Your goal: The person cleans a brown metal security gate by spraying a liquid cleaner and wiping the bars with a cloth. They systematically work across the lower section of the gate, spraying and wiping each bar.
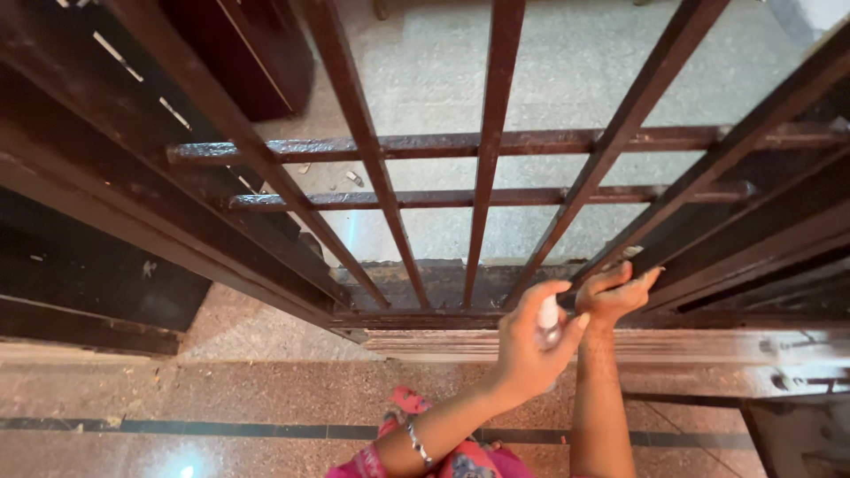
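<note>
Dark brown barred metal grille [487,168] fills the view — pale speckled floor [434,71] beyond, reddish polished stone floor [266,389] with a dark inlay strip [221,431] nearer.

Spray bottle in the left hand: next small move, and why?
Probably press the nozzle. The left hand holds the small spray bottle upright, close to the lower part of the dark metal gate, while the right hand grips a bar low on its right side. Which way the nozzle faces cannot be told.

a speckled stone floor [221,389] with a dark inlaid strip [221,430]; beyond, grey pavement [425,80] with small debris [354,178].
</note>
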